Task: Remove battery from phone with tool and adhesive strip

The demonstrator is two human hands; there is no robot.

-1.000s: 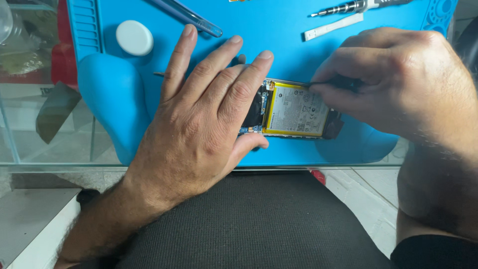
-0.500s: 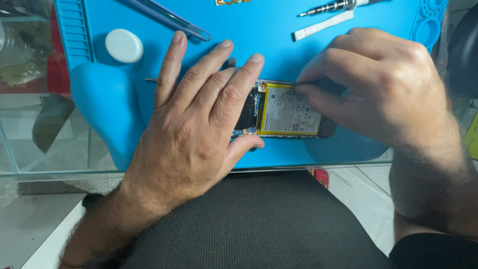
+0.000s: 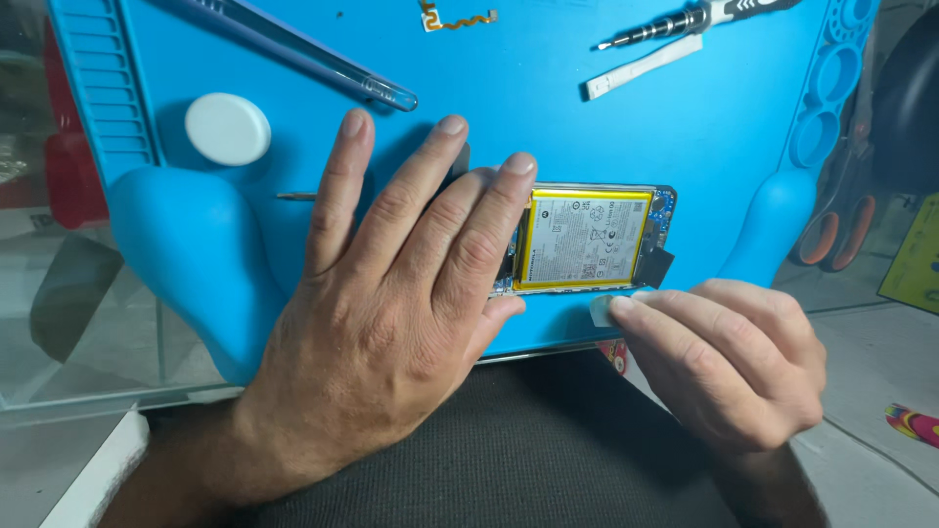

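An opened phone [image 3: 657,210] with a yellow battery [image 3: 585,239] lies on a blue work mat [image 3: 548,117]. My left hand [image 3: 391,293] lies flat with spread fingers over the phone's left half and presses it down. My right hand [image 3: 724,362] is at the mat's near edge, just below the phone. It pinches a small translucent pick [image 3: 603,310] between thumb and fingertips.
On the mat lie a white round cap [image 3: 228,129], long tweezers [image 3: 303,59], a thin tool [image 3: 293,196] partly under my left hand, a screwdriver [image 3: 675,24], a white strip [image 3: 641,68] and an orange flex cable [image 3: 452,18]. Scissors [image 3: 841,230] lie to the right.
My right hand has drawn back from the phone's right end to the near edge of the mat, so the whole battery shows. The left hand stays in place.
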